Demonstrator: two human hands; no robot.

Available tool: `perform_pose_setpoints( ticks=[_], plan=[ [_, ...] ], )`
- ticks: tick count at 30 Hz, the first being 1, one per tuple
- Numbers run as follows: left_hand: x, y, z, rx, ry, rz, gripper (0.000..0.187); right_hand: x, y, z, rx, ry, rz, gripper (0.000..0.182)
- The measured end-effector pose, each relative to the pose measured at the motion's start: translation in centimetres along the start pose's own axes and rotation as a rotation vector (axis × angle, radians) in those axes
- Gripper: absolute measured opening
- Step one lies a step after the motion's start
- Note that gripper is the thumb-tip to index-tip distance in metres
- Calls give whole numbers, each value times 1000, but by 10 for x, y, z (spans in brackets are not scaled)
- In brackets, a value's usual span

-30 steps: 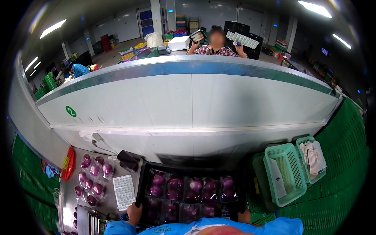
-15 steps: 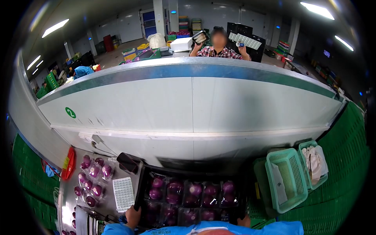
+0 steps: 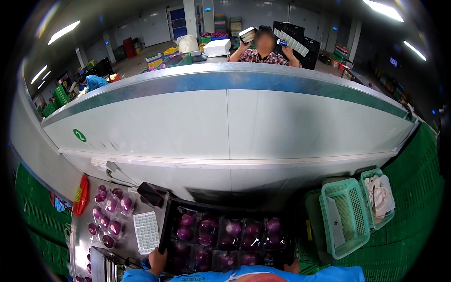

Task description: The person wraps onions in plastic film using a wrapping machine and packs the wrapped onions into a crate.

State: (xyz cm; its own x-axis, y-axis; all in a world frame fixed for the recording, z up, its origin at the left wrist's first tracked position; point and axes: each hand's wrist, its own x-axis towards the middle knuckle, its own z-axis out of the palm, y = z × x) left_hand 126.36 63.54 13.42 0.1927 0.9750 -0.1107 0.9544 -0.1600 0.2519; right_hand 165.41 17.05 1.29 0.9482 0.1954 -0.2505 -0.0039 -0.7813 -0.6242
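Note:
A black crate lies in front of my body, filled with rows of clear-wrapped packs of purple onions. At its near left side my left hand is closed round the edge. My right hand holds the near right side, its fingers partly hidden by the dark rim. Left of the crate, a sheet of white labels lies on the metal table, close to my left hand. More wrapped purple onions are spread over that table.
A dark case-like object sits by the crate's far left corner. A red tool is at the table's left edge. Light green baskets stand right, beside green crates. Beyond a white partition, a person raises two objects.
The view has shifted slightly. The person beyond the partition has moved a little to the right and lifted the objects in their hands. My hands keep their places on the crate.

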Motion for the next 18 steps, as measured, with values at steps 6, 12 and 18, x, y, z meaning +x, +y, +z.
perform_pose_setpoints(
  ticks=[6, 12, 18],
  plan=[
    [-1, 4, -2, -9, 6, -4, 44, -5, -46, -25, 32, -43, 30, 52],
    [0, 0, 0, 4, -13, -2, 45, 2, -11, -11, 39, -84, 27, 58],
    [-4, 17, -20, -23, -198, -109, 47, -75, -1, -45, -331, -87, 161, 66]
  ],
)
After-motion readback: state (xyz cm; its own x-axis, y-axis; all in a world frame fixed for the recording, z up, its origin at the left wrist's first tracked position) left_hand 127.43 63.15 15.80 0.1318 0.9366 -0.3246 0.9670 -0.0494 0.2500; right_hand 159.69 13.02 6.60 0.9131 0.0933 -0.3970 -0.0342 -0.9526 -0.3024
